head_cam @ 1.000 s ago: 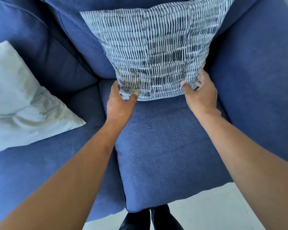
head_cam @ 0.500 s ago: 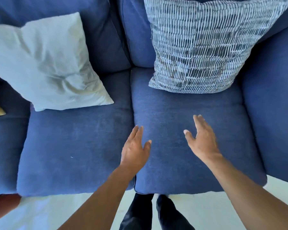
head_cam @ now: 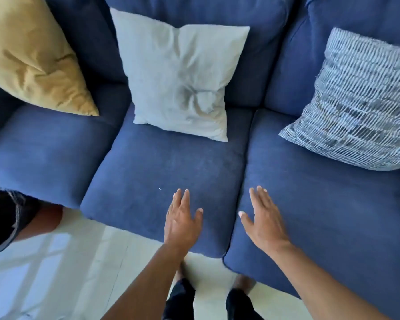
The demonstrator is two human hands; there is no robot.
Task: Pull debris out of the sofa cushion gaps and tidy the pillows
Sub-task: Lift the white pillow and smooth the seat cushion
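A blue sofa (head_cam: 153, 181) fills the view, with three pillows leaning on its back. A mustard pillow (head_cam: 32, 56) sits at the left, a creased white pillow (head_cam: 180, 75) in the middle, and a blue-and-white patterned pillow (head_cam: 360, 102) at the right. My left hand (head_cam: 183, 222) hovers open over the front of the middle seat cushion. Over the front left corner of the right seat cushion, my right hand (head_cam: 263, 222) is open too. The gap between these two cushions (head_cam: 245, 172) runs between my hands. A tiny white speck (head_cam: 160, 188) lies on the middle cushion.
Another person's leg in dark shorts (head_cam: 12, 218) stands at the left, beside the sofa front. A pale floor (head_cam: 56, 273) lies below the seat edge. My own feet (head_cam: 183, 294) are close to the sofa.
My hands let go of the patterned pillow and drew back to the seat fronts. The view shifted left and farther out, so the white and mustard pillows came into sight.
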